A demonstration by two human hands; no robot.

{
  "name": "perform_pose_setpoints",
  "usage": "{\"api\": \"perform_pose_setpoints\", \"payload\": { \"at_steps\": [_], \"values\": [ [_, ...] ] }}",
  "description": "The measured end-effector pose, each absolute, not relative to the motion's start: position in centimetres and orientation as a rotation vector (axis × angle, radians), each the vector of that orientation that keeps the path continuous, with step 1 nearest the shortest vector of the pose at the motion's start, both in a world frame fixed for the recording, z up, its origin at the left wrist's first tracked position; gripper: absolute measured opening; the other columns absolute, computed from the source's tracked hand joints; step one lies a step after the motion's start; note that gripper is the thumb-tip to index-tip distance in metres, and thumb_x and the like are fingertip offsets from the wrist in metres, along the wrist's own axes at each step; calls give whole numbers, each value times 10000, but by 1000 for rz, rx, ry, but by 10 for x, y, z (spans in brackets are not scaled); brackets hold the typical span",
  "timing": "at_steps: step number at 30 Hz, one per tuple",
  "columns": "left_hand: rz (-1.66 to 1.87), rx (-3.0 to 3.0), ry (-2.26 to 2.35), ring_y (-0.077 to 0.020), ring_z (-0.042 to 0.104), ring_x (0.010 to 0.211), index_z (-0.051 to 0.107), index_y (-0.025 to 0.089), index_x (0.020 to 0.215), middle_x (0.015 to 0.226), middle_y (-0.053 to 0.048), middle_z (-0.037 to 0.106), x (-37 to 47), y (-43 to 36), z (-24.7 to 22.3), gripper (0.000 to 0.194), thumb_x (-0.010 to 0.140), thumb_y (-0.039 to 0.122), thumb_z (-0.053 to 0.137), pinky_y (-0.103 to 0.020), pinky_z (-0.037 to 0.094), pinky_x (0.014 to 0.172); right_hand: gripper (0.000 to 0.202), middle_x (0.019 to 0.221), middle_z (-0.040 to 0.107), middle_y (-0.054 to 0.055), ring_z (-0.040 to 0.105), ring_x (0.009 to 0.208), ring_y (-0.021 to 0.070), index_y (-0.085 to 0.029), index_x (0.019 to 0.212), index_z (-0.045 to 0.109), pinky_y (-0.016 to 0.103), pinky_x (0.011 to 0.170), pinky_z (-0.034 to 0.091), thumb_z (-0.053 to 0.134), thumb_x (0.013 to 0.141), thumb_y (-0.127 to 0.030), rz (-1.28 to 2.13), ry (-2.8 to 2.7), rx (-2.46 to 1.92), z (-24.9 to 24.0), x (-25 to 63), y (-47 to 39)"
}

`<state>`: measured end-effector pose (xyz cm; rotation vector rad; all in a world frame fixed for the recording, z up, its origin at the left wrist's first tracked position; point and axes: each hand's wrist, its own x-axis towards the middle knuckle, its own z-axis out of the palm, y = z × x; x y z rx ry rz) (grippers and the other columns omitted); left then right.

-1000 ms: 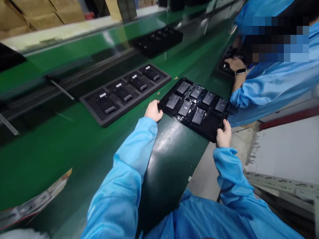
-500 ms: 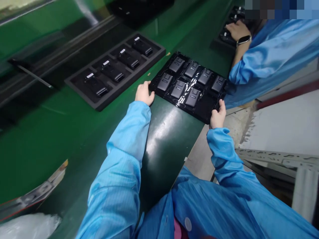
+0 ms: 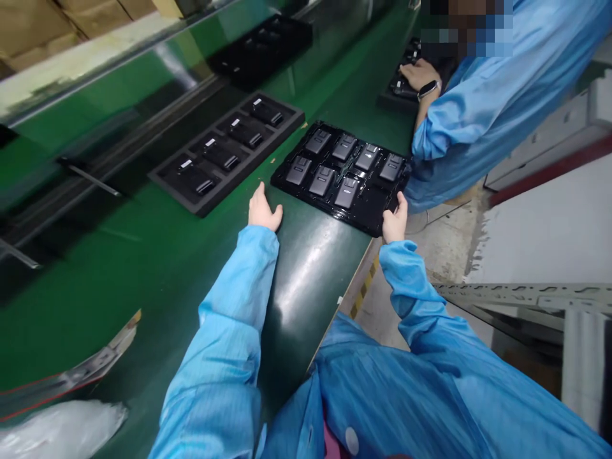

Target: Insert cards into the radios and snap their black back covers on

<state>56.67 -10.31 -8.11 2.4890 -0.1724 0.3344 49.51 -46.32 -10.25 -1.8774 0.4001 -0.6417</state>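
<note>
Work surface, green, glossy: under and beyond the left hand. Black tray, one: just beside left hand, corner held in the right hand. Foam tray, grey: ahead of left hand, leftward. Tan scraps: just beyond left hand. Plastic bag, red-edged strip: left of left hand, nearer the wearer.

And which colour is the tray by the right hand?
The tray is glossy black; see the head view.

Glossy tray at twelve o'clock, your right hand gripping its corner, your left hand beside it, foam tray at eleven
</note>
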Motion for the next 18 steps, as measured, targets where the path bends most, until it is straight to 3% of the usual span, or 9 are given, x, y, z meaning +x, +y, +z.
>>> {"api": "perform_pose_setpoints", "payload": {
  "at_steps": [4, 8, 10, 14, 18],
  "values": [
    [376, 2516, -203, -301, 324, 1446, 261, 76, 1495, 1539, -208, 331, 467, -96, -64, 767, 845, 336, 574, -462, 292, 1217, 791, 1475, 337, 126, 323, 1423, 212, -168, 1502, 226, 535, 1187, 283, 378, 726, -177, -710, 423, -1932, -67, 479, -458],
    [355, 2607, -202, -300, 415, 1393, 363, 197, 1468, 1514, -141, 407, 286, -72, -42, 661, 857, 313, 588, -499, 382, 1150, 808, 1556, 139, 120, 163, 1496, 214, -191, 1517, 108, 541, 1217, 211, 332, 742, -168, -806, 310, -1954, -23, 446, -415],
    [388, 2690, 5, -347, 462, 1343, 409, 207, 1448, 1482, -163, 443, 188, -60, -38, 646, 841, 281, 619, -564, 409, 1099, 713, 1534, 208, 96, 215, 1478, 183, -219, 1476, 177, 463, 1211, 276, 339, 782, -184, -726, 61, -1943, -8, 427, -369],
    [671, 2797, 768, -391, 501, 1290, 446, 169, 1420, 1426, -203, 486, 40, -78, -23, 600, 860, 317, 600, -617, 435, 1038, 533, 1473, 314, 110, 304, 1424, 173, -192, 1368, 360, 393, 1205, 308, 380, 836, -186, -103, -799, -1853, -5, 367, -259],
    [1038, 2726, 1174, -294, 548, 1256, 510, 197, 1349, 1349, -128, 565, -8, -132, 42, 500, 860, 246, 608, -515, 478, 1060, 483, 1396, 421, 137, 385, 1362, 225, -158, 1261, 514, 430, 1180, 342, 458, 781, -164, 335, -1457, -1600, -27, 291, -180]
  ]
}}
